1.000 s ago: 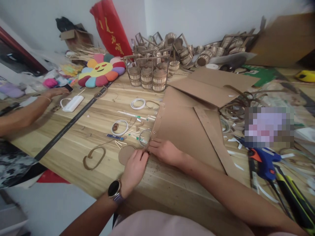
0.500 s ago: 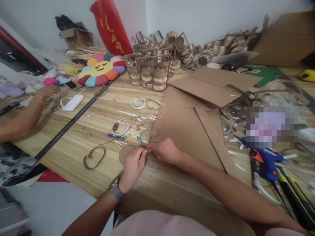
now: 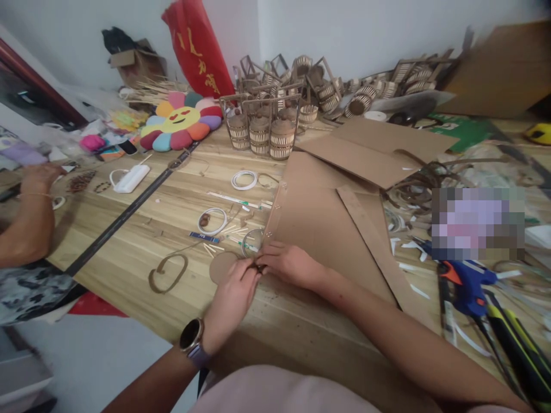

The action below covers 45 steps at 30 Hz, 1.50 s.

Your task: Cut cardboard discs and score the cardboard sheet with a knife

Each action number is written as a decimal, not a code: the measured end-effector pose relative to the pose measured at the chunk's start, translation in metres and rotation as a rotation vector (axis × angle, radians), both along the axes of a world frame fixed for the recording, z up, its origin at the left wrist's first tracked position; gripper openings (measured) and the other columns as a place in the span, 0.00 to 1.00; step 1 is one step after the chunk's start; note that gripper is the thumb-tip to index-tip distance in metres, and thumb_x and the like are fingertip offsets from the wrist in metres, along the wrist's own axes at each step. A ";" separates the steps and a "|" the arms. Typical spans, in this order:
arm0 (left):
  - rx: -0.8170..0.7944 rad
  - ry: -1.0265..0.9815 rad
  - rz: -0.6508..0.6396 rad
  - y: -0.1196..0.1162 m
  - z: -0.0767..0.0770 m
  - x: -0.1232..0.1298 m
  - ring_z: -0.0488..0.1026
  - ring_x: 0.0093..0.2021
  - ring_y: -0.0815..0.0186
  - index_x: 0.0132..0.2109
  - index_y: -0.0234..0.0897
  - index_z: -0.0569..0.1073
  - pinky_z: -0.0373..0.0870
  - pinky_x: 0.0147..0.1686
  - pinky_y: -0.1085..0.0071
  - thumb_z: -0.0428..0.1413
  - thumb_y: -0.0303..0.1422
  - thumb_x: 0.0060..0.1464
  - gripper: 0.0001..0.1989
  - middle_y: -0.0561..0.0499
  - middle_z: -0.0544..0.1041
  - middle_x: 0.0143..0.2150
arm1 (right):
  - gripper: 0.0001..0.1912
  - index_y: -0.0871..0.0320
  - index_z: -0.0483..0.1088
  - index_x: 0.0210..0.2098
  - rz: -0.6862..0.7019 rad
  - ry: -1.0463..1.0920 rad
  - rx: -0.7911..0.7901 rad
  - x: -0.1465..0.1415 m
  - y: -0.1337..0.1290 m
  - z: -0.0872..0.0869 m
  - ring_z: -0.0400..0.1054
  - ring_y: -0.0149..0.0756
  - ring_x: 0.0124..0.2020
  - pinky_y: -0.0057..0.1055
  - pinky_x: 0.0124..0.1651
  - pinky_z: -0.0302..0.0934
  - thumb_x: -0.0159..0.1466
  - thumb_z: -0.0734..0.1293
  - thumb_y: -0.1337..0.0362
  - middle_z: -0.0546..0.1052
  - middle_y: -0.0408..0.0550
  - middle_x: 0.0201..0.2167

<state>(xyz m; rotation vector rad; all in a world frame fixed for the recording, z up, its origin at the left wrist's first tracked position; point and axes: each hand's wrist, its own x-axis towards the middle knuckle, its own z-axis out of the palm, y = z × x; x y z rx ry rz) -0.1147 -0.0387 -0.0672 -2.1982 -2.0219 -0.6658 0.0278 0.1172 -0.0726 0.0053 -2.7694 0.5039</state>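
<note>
Small dark piece: between both hands' fingertips, just below frame centre; mostly hidden, kind unclear.
Left hand: lower left of it, pinching.
Right hand: right of it, pinching too, by the cardboard sheet.
Red bag: upper left, gold characters, 力 legible.
Blue strip: left of centre, print too small.

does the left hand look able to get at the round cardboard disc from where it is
Likely yes: the left hand is right by the round cardboard disc, most of which shows uncovered. It is close against the right hand, though, so it would probably have to part from it first.
</note>
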 end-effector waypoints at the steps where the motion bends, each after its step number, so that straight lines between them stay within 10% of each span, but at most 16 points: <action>1: 0.019 0.021 -0.005 0.000 -0.003 0.001 0.78 0.45 0.56 0.43 0.34 0.75 0.76 0.46 0.61 0.47 0.28 0.70 0.12 0.41 0.81 0.44 | 0.09 0.57 0.76 0.42 0.008 -0.005 -0.001 0.000 0.001 0.001 0.71 0.37 0.48 0.31 0.51 0.63 0.73 0.63 0.65 0.80 0.50 0.43; 33: -0.212 -0.725 0.286 0.013 0.007 -0.010 0.67 0.23 0.69 0.28 0.37 0.74 0.60 0.22 0.75 0.51 0.43 0.61 0.19 0.53 0.75 0.23 | 0.09 0.56 0.73 0.31 -0.131 -0.073 0.006 -0.020 0.001 0.007 0.69 0.34 0.35 0.28 0.34 0.52 0.67 0.65 0.71 0.79 0.46 0.31; 40: -0.259 -0.583 0.193 0.013 0.015 -0.015 0.72 0.31 0.63 0.30 0.38 0.73 0.67 0.33 0.70 0.53 0.33 0.60 0.10 0.51 0.77 0.29 | 0.09 0.56 0.74 0.33 -0.082 -0.038 0.017 -0.016 0.001 0.003 0.70 0.36 0.39 0.29 0.37 0.56 0.68 0.65 0.70 0.79 0.47 0.32; 45: -0.303 0.199 0.026 0.013 0.026 -0.019 0.75 0.38 0.54 0.38 0.34 0.75 0.70 0.39 0.60 0.53 0.31 0.65 0.09 0.42 0.78 0.36 | 0.10 0.56 0.73 0.33 -0.071 -0.015 0.025 -0.014 0.000 0.000 0.70 0.37 0.40 0.30 0.39 0.58 0.70 0.64 0.69 0.79 0.48 0.34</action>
